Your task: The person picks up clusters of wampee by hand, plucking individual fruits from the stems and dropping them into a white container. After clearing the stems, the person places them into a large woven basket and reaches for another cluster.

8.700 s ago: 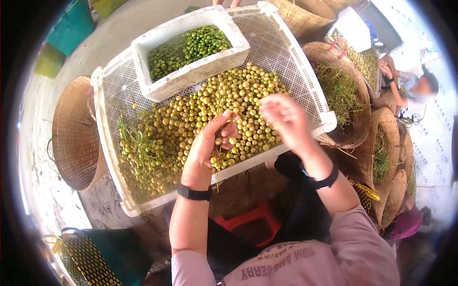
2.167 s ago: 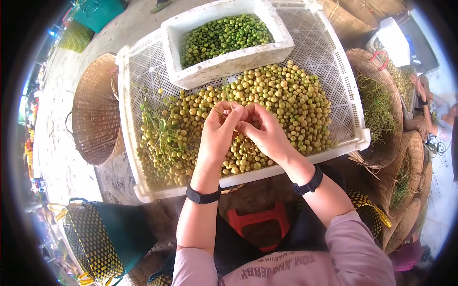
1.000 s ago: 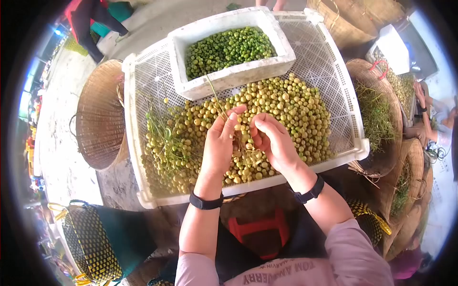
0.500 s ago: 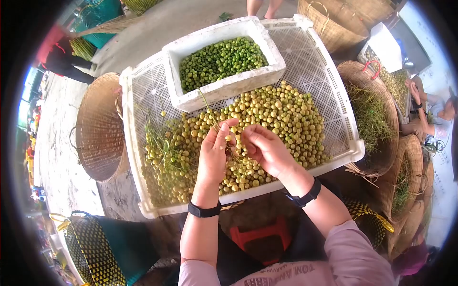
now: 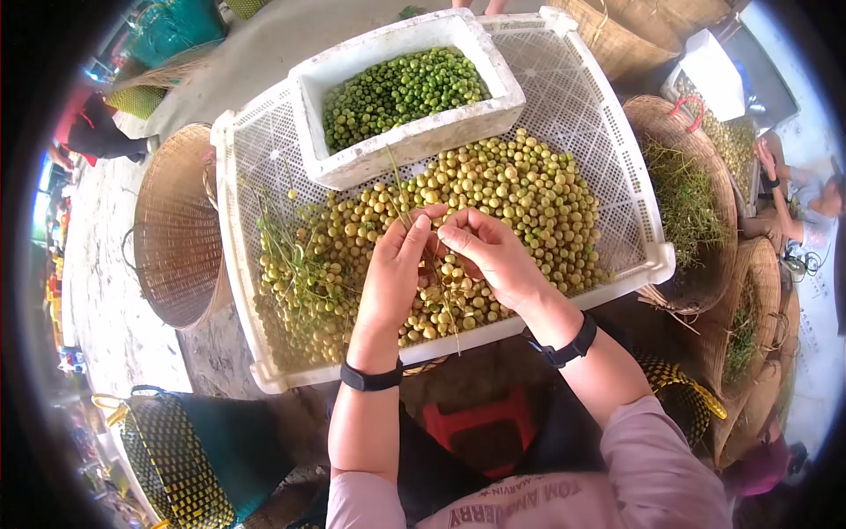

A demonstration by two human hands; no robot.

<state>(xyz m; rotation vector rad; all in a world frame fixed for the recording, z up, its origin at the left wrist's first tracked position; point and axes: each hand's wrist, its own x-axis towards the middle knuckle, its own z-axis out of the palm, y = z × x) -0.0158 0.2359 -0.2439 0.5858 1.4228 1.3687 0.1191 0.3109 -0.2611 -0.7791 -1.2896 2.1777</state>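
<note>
My left hand (image 5: 392,273) is closed in a pinch round a thin green fruit stem (image 5: 395,176), which sticks up past the fingertips. Touching or almost touching it, my right hand (image 5: 498,260) has its thumb and fingers curled together; whatever they grip is hidden. Fine stalks hang below the hands. Beneath lies a heap of small round yellow-green fruits (image 5: 551,203) in a white perforated plastic tray (image 5: 231,238). Leafy sprigs (image 5: 295,256) with fruit lie at the heap's left side. Behind it, a white foam box (image 5: 423,148) holds smaller green fruits (image 5: 401,97).
A woven basket (image 5: 176,229) stands left of the tray. To the right, another basket (image 5: 724,167) holds stripped stems (image 5: 679,207). A person's hands (image 5: 768,163) show at far right. A red stool (image 5: 480,419) and a black-yellow woven bag (image 5: 172,458) are near me.
My right hand has moved left and up against my left hand. The tray and its contents sit slightly higher in view. A thin stalk now hangs down over the tray's front rim.
</note>
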